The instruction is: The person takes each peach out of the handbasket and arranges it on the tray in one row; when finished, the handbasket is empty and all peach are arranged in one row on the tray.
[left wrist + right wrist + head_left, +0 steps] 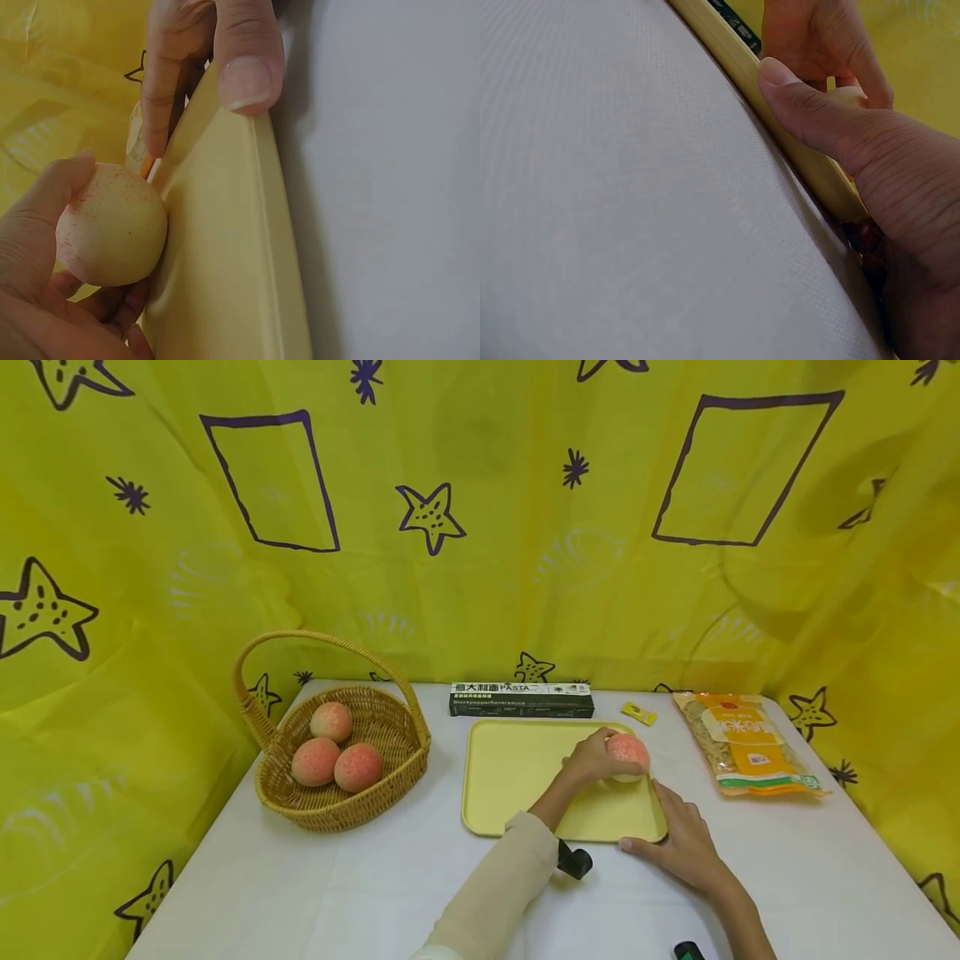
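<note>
My left hand (596,758) holds a pink-and-cream peach (628,755) at the right end of the yellow tray (517,777). In the left wrist view, the thumb and fingers curl round the peach (116,225), close by the tray's surface. My right hand (686,843) grips the tray at its near right corner. The thumb lies on the near rim and the fingers lie along the right side. In the right wrist view, the right thumb presses the tray edge (735,64), with the fingertips partly hidden beneath.
On the left stands a wicker basket (337,814) holding three peaches (332,722). Behind the tray lies a pasta box (521,701), with a small yellow packet (639,713) beside it. A bag of dry food (750,743) lies at the right. A yellow patterned curtain (480,593) encloses the white table.
</note>
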